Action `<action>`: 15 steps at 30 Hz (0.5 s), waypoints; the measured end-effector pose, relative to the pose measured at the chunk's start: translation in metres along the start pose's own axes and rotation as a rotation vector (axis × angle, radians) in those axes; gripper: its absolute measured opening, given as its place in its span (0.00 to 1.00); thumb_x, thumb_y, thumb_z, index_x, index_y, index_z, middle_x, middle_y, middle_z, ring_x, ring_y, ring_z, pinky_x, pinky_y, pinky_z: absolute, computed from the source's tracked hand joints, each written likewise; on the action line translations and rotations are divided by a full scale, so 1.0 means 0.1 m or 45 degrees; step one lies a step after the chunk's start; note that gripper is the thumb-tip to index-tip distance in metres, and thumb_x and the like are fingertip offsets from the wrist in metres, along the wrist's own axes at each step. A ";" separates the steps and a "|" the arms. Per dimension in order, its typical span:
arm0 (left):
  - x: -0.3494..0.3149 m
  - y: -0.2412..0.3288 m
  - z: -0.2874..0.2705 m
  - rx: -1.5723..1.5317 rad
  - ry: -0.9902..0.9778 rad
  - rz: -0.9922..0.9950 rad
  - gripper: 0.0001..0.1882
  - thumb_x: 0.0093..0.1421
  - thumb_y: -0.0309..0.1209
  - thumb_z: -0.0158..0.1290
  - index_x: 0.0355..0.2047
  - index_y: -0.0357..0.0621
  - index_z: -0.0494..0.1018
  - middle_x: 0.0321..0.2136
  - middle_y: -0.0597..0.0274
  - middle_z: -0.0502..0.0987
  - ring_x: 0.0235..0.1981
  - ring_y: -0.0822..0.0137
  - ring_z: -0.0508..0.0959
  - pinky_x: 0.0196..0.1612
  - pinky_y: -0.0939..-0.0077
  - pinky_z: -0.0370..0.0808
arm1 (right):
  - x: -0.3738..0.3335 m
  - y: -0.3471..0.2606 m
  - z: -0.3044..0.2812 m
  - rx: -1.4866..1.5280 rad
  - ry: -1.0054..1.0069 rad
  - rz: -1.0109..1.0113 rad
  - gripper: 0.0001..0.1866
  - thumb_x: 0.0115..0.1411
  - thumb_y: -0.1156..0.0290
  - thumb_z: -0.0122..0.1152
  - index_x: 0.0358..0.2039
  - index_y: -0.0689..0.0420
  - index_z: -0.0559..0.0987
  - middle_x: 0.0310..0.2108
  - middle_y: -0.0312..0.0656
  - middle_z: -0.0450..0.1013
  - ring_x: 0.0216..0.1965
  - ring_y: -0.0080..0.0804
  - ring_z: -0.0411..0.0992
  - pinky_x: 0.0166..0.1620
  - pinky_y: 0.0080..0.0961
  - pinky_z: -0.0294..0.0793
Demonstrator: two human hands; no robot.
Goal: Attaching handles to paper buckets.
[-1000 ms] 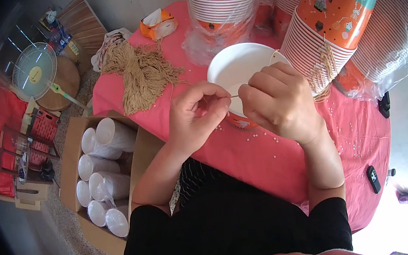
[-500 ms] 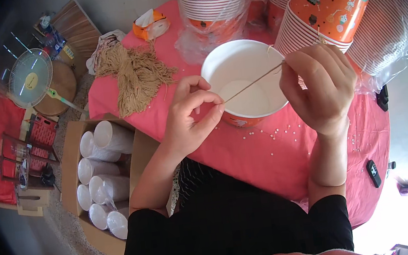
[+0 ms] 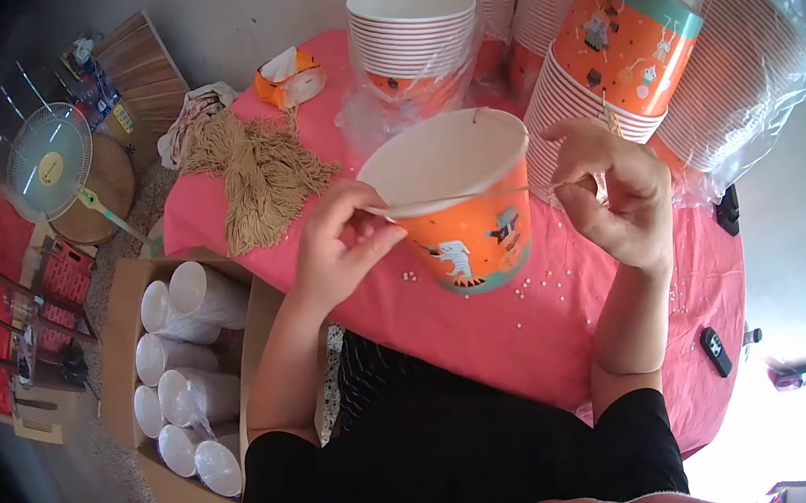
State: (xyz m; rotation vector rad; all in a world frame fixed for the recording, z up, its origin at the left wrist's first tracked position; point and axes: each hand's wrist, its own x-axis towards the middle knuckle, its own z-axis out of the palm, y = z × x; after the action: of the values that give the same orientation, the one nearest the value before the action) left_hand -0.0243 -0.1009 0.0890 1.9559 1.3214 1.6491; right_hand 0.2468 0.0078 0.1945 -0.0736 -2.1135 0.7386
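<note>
A paper bucket (image 3: pixel 482 242), orange with a green base band and cartoon figures, tilts on the table in front of me, its white inside partly in view. Between my hands a thin tan cord (image 3: pixel 543 186) runs taut across the bucket's near rim. My left hand (image 3: pixel 338 249) pinches one end with thumb and forefinger, close against the bucket's left side. Held a little apart from the right side, my right hand (image 3: pixel 620 192) pinches the other end. A short bit of cord pokes through the far rim.
Tan cords (image 3: pixel 260 173) lie heaped at the table's left, near an orange packet (image 3: pixel 291 77). Stacked buckets (image 3: pixel 413 32) and a printed bucket (image 3: pixel 627 37) atop another stack stand behind. White beads (image 3: pixel 536 286) are scattered about. A carton (image 3: pixel 250 343) of wrapped cups sits left; a remote (image 3: pixel 715 352) lies right.
The bucket has tipped so its printed near side shows. The cord, slanted above the opening before, now lies nearly level across the near rim. The whole view has shifted slightly.
</note>
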 end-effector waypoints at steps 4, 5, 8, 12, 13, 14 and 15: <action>-0.02 -0.09 -0.04 -0.627 0.272 -0.201 0.14 0.58 0.27 0.62 0.42 0.39 0.71 0.32 0.69 0.72 0.28 0.82 0.70 0.27 0.85 0.66 | 0.06 -0.09 0.03 -0.342 -0.089 -0.024 0.16 0.41 0.79 0.71 0.34 0.59 0.81 0.24 0.37 0.70 0.26 0.32 0.67 0.32 0.28 0.66; 0.00 -0.13 -0.08 -0.616 0.273 -0.302 0.13 0.60 0.30 0.61 0.41 0.41 0.71 0.29 0.70 0.72 0.26 0.82 0.69 0.26 0.86 0.65 | 0.09 -0.13 0.05 -0.328 -0.136 -0.044 0.17 0.41 0.77 0.72 0.35 0.59 0.81 0.23 0.37 0.71 0.27 0.33 0.68 0.34 0.28 0.67; 0.09 -0.22 -0.13 -0.758 0.294 -0.488 0.12 0.62 0.35 0.59 0.41 0.43 0.72 0.25 0.73 0.72 0.22 0.82 0.68 0.23 0.87 0.62 | 0.20 -0.22 0.11 -0.262 -0.233 -0.111 0.24 0.40 0.71 0.75 0.41 0.59 0.80 0.27 0.39 0.73 0.32 0.37 0.72 0.39 0.31 0.69; 0.21 -0.45 -0.13 -1.057 0.302 -0.639 0.13 0.63 0.39 0.57 0.42 0.46 0.73 0.24 0.74 0.72 0.19 0.82 0.65 0.21 0.87 0.58 | 0.33 -0.37 0.15 -0.411 -0.444 -0.082 0.29 0.41 0.70 0.74 0.47 0.56 0.76 0.37 0.42 0.73 0.38 0.43 0.73 0.42 0.37 0.72; 0.23 -0.51 -0.13 -1.130 0.299 -0.669 0.13 0.64 0.40 0.56 0.43 0.47 0.74 0.25 0.74 0.73 0.18 0.82 0.64 0.20 0.86 0.57 | 0.36 -0.37 0.14 -0.474 -0.472 -0.077 0.26 0.42 0.71 0.73 0.45 0.57 0.76 0.36 0.43 0.73 0.38 0.43 0.74 0.41 0.37 0.73; 0.27 -0.51 -0.08 -1.134 0.285 -0.670 0.13 0.64 0.40 0.56 0.43 0.47 0.74 0.25 0.74 0.73 0.18 0.82 0.64 0.20 0.86 0.57 | 0.40 -0.37 0.13 -0.537 -0.501 -0.071 0.23 0.44 0.73 0.71 0.43 0.57 0.76 0.35 0.43 0.72 0.38 0.43 0.74 0.40 0.37 0.74; 0.32 -0.51 -0.01 -1.177 0.336 -0.664 0.13 0.65 0.40 0.54 0.44 0.47 0.73 0.28 0.72 0.75 0.19 0.82 0.66 0.21 0.86 0.60 | 0.46 -0.37 0.12 -0.486 -0.447 -0.099 0.19 0.46 0.77 0.68 0.41 0.58 0.76 0.34 0.44 0.72 0.37 0.44 0.74 0.37 0.37 0.75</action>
State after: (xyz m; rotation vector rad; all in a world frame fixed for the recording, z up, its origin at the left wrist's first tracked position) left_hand -0.0508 -0.0487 0.0742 0.8103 0.7826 1.7895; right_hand 0.2169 -0.0147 0.2417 -0.0718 -2.5565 0.3079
